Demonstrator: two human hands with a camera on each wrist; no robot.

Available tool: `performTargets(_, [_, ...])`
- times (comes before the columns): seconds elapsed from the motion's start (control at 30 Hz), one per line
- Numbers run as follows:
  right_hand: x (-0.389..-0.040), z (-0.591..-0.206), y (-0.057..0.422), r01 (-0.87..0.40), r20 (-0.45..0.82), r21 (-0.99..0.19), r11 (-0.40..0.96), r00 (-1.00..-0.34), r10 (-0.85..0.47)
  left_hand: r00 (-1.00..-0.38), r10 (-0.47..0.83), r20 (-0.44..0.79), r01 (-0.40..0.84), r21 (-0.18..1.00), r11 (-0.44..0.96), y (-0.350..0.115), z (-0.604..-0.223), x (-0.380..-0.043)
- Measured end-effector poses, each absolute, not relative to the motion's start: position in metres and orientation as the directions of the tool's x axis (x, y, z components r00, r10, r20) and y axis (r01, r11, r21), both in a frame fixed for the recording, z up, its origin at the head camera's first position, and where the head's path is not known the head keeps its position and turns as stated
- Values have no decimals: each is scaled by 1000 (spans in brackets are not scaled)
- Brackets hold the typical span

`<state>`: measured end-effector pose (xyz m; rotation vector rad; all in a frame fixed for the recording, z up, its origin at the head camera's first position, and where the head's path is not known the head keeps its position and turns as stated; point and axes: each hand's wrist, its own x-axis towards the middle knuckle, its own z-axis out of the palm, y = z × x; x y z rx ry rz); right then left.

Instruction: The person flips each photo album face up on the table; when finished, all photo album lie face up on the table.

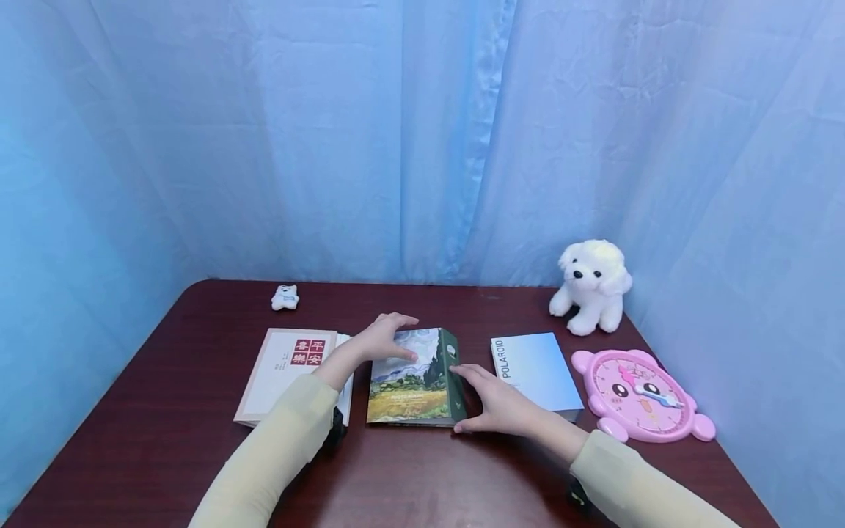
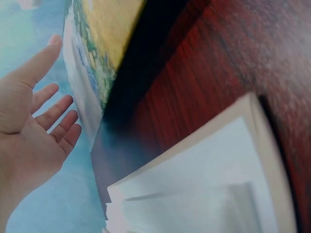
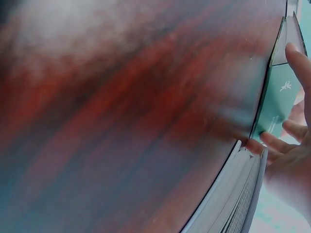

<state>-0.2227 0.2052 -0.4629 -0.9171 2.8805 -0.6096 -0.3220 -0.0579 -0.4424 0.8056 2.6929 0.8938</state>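
In the head view, a painted-cover book (image 1: 409,389) with a landscape and a green spine (image 1: 452,374) lies in the middle of the table. Over its upper left part reaches my left hand (image 1: 379,342), thumb and fingers spread apart. The left wrist view shows that palm (image 2: 29,126) with nothing in it. On the spine side is my right hand (image 1: 498,403), its thumb by the front corner and its fingers farther back along the spine. Seen from the right wrist, those fingertips (image 3: 267,141) are right at the green spine (image 3: 279,97).
Left of it lies a white book (image 1: 284,374) with red characters; right of it, a blue-white POLAROID album (image 1: 538,370). A pink bear-shaped clock (image 1: 643,414) is at the right edge. A white plush dog (image 1: 590,286) and a small white toy (image 1: 285,298) sit farther back.
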Motion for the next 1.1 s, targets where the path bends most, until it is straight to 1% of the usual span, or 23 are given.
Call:
performTargets(0.17, [-224, -464, 205, -555, 51, -386, 737, -811, -583, -831, 554, -43, 434, 573, 695, -55, -447, -326])
performTargets(0.27, [-224, -465, 205, -550, 51, -397, 734, -812, -581, -826, 561, -55, 433, 577, 693, -54, -448, -328])
performTargets(0.5, [-224, -466, 208, -540, 62, -406, 737, -821, -568, -814, 576, -74, 390, 666, 636, -51, -452, -335])
performTargets(0.73, [-227, -466, 207, -550, 76, -407, 730, -816, -573, -817, 575, -43, 404, 669, 624, -51, -453, -337])
performTargets(0.93, [-229, -463, 205, -526, 65, -463, 713, -823, -565, -847, 532, -2, 392, 672, 628, -54, -450, -333])
performTargets(1.1, [-229, -460, 205, -531, 101, -508, 678, -819, -565, -856, 516, 44, 395, 700, 595, -55, -446, -330])
